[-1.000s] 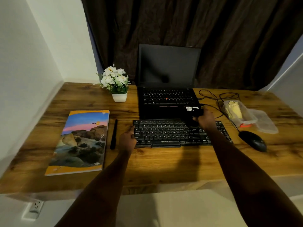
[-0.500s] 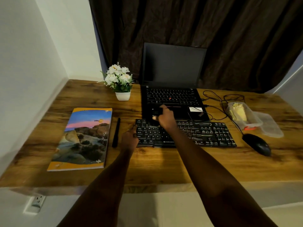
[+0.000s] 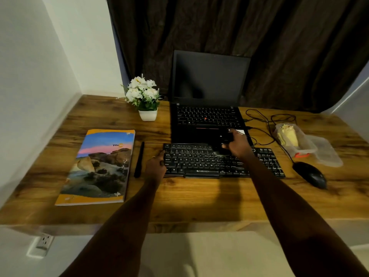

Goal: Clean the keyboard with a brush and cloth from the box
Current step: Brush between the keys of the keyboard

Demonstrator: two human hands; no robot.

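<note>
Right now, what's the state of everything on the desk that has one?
laptop: open, screen dark
keyboard: flat on desk, left end held by left hand
brush: gripped in right hand, over the keys
box: open, lid lying beside it
cloth: in the box
notebook: closed
flower pot: upright
mouse: untouched
pen: lying flat

A black keyboard (image 3: 199,162) is laid flat, a dark brush (image 3: 225,139) held over its upper rows. A yellow cloth (image 3: 288,134) is kept in a clear box (image 3: 307,149).
</note>
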